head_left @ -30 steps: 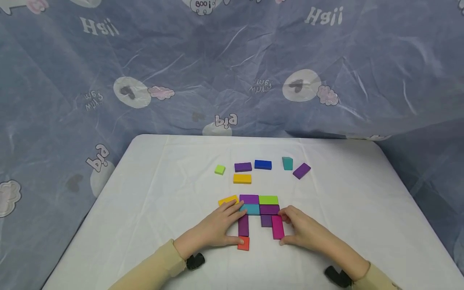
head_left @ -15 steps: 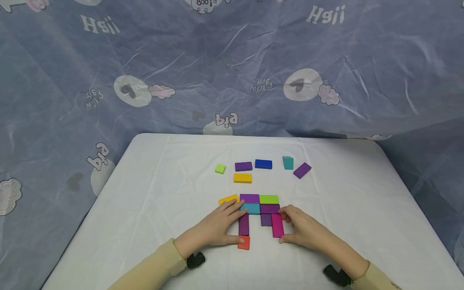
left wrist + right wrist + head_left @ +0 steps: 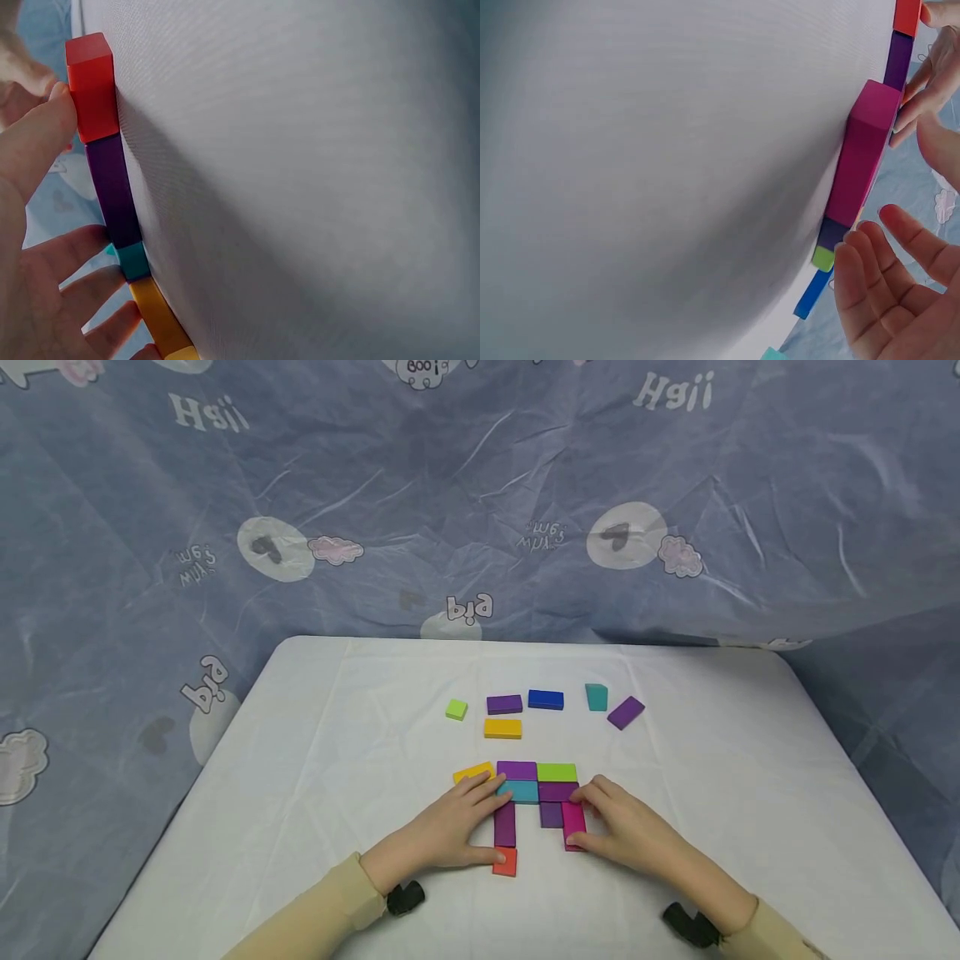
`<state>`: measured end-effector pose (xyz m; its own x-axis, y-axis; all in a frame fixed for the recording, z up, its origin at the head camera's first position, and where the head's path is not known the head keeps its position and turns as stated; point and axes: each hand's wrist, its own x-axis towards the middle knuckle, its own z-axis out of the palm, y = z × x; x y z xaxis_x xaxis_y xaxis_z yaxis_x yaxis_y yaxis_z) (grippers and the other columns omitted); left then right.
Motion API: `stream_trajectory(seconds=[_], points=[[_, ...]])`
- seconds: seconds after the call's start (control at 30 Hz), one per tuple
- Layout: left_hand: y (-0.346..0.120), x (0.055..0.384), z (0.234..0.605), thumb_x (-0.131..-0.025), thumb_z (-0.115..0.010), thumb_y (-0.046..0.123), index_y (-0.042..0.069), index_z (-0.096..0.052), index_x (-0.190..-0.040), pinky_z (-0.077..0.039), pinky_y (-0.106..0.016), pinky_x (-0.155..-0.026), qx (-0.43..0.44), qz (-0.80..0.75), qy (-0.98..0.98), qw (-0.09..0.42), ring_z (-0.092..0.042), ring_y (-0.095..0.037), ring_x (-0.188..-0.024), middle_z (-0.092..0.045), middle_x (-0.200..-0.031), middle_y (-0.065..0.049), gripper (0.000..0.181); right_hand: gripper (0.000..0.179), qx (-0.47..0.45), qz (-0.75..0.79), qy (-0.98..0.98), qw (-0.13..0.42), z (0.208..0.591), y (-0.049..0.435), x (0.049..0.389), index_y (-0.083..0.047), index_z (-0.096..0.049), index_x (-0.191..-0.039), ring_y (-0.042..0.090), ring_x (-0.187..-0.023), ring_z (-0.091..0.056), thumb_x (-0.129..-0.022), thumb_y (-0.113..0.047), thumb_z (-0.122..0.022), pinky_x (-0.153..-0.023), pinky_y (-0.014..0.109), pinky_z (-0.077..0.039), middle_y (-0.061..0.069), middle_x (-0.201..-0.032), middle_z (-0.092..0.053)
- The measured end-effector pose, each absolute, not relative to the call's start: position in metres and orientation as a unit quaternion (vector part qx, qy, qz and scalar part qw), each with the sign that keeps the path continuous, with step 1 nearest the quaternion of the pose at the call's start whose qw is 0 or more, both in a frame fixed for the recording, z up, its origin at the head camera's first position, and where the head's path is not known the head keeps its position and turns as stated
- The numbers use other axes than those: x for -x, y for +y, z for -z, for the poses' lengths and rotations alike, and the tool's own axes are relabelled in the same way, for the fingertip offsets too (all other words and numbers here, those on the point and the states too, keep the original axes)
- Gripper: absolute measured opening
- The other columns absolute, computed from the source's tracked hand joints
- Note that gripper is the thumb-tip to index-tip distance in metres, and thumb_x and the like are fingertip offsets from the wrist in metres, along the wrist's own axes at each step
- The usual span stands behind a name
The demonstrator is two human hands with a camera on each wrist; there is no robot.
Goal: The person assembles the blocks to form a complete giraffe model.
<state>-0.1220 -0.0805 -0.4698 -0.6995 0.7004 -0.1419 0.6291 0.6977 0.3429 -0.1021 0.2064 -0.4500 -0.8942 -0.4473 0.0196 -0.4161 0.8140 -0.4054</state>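
Observation:
My left hand (image 3: 444,828) rests with spread fingers along the left side of a flat arrangement of coloured blocks. Its thumb touches the orange-red block (image 3: 506,866); its fingertips lie by the light-blue block (image 3: 523,791) and the tilted yellow block (image 3: 471,771). A long purple block (image 3: 505,827) runs between thumb and fingers. On the other side, my right hand (image 3: 633,827) hovers at the magenta block (image 3: 573,818), thumb and fingers apart and loosely bent over its ends. In the right wrist view, the magenta block (image 3: 859,161) stands beyond the fingertips.
Purple (image 3: 517,770), lime green (image 3: 557,772) and dark purple (image 3: 558,792) blocks form the back rows, with a short purple block (image 3: 551,815) beneath. Farther back lie loose blocks, including a yellow one (image 3: 502,728), a blue one (image 3: 545,699) and a teal one (image 3: 597,697).
My right hand has shifted slightly left, its thumb moving from the magenta block's near corner to over its near end. That block sits a touch farther back; the left hand stays put.

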Motion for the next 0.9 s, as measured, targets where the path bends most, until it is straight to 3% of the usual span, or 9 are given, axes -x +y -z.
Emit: stream_trajectory(seconds=[0.13, 0.4, 0.9], points=[[-0.08, 0.122, 0.468, -0.086, -0.065, 0.061, 0.018, -0.036, -0.154, -0.029, -0.043, -0.12, -0.363, -0.136, 0.912, 0.134, -0.021, -0.026, -0.152, -0.023, -0.164, -0.002, 0.086, 0.04, 0.239, 0.19, 0.952, 0.021, 0.448, 0.198, 0.106, -0.014, -0.069, -0.105, 0.006, -0.085, -0.052, -0.075, -0.035, -0.085, -0.076, 0.025, -0.055, -0.005, -0.093, -0.056], [-0.08, 0.121, 0.467, -0.086, -0.065, 0.061, 0.019, -0.035, -0.154, -0.03, -0.043, -0.12, -0.359, -0.137, 0.913, 0.137, -0.021, -0.026, -0.152, -0.023, -0.165, -0.001, 0.085, 0.032, 0.273, 0.184, 0.944, -0.003, 0.448, 0.186, 0.11, -0.01, -0.073, -0.095, 0.007, -0.079, -0.049, -0.073, -0.027, -0.087, -0.069, 0.02, -0.052, -0.004, -0.084, -0.052], [-0.081, 0.12, 0.468, -0.086, -0.065, 0.061, 0.018, -0.036, -0.154, -0.03, -0.043, -0.12, -0.361, -0.14, 0.913, 0.131, -0.021, -0.025, -0.152, -0.024, -0.164, -0.001, 0.085, 0.031, 0.304, 0.165, 0.938, 0.012, 0.452, 0.168, 0.11, -0.01, -0.068, -0.09, 0.006, -0.078, -0.046, -0.071, -0.025, -0.088, -0.069, 0.022, -0.051, -0.005, -0.085, -0.052]])
